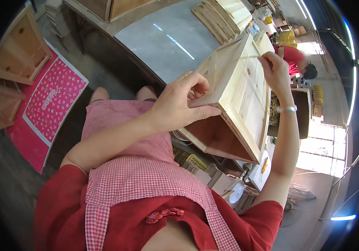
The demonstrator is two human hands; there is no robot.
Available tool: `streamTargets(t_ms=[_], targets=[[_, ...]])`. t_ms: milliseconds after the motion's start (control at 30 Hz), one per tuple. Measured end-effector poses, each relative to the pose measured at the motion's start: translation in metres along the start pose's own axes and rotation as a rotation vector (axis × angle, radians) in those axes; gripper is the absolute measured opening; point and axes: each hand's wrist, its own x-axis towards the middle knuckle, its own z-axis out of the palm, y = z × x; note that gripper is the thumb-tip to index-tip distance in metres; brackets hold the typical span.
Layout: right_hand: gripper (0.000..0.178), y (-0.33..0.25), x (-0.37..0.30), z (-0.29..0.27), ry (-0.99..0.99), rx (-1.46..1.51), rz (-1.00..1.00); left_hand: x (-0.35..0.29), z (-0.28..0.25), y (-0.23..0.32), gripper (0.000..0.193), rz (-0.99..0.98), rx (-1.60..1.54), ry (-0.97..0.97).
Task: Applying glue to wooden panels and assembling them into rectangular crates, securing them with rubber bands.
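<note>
Box of pale, knotty wooden panels [246, 88]: seen at the edge of a flat, grey-topped table [158, 46], between 2 hands, its near end left open.
Left hand [183, 94]: thumb laid on the box's near corner, fingers curled; whether it is clamped cannot be told.
Right hand [276, 71]: raised by the far edge, fingertips bunched; whether anything is pinched cannot be told.
Background: 1 red-shirted co-worker [289, 57] is seen.
</note>
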Motion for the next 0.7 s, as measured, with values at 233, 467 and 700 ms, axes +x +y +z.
streamTargets(t_ms=[233,467,700], targets=[[0.024,0.023,-0.001,0.018,-0.195,0.104,0.167,0.005,0.0,-0.001,0.048,0.001,-0.041,-0.005],[0.052,-0.128,-0.041,-0.034,-0.256,0.133,-0.35,0.007,-0.003,0.001,0.055,0.005,-0.098,-0.021],[0.064,-0.166,-0.092,-0.029,-0.288,0.037,-0.242,0.004,-0.004,0.002,0.056,-0.043,-0.125,-0.056]])
